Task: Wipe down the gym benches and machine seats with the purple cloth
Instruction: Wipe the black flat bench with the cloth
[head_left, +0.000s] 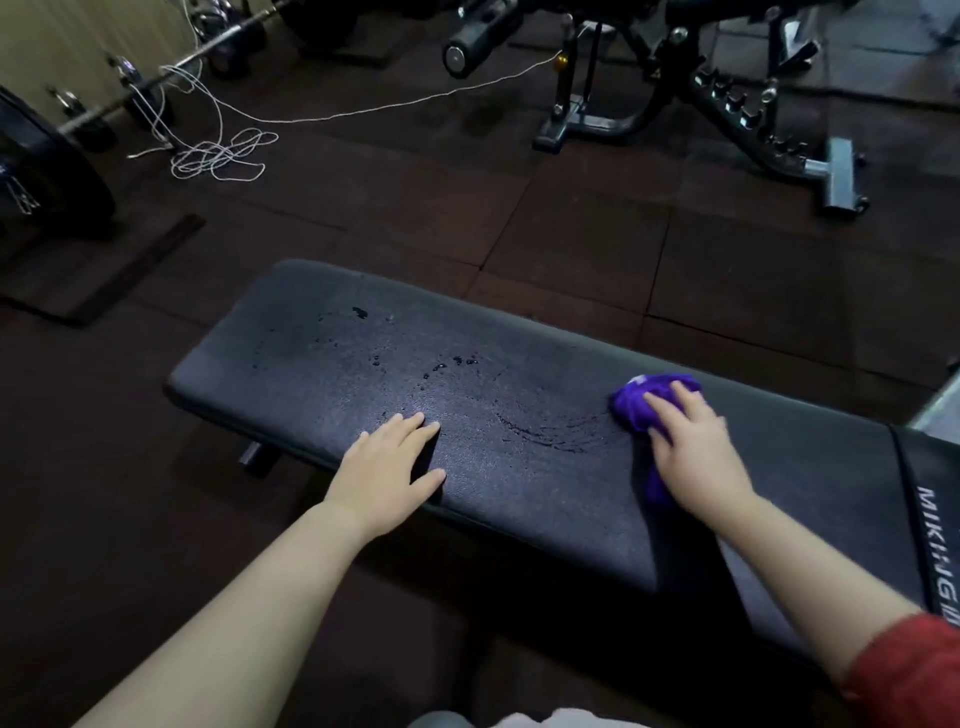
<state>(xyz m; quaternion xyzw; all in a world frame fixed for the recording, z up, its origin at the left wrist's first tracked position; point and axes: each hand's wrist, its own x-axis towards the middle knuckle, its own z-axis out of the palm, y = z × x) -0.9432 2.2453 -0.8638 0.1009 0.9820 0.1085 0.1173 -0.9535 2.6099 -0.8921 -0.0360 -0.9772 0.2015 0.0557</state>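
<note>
The bench pad (467, 395) is black, fine-grained vinyl-like upholstery with a semi-matt sheen, carrying wet droplets and smear streaks. The purple cloth (644, 397) is soft, bunched fabric. The floor (571, 244) consists of dark, matt, rough-looking rubber tiles. The adjustable bench frame (727, 119) is painted metal. The barbell (171, 67) is polished, glossy metal.

Your right hand (693, 452) covered most of the purple cloth (649, 397). The bench (467, 415) ran off the right edge, its white lettering (937, 551) cut short there and partly unreadable.
</note>
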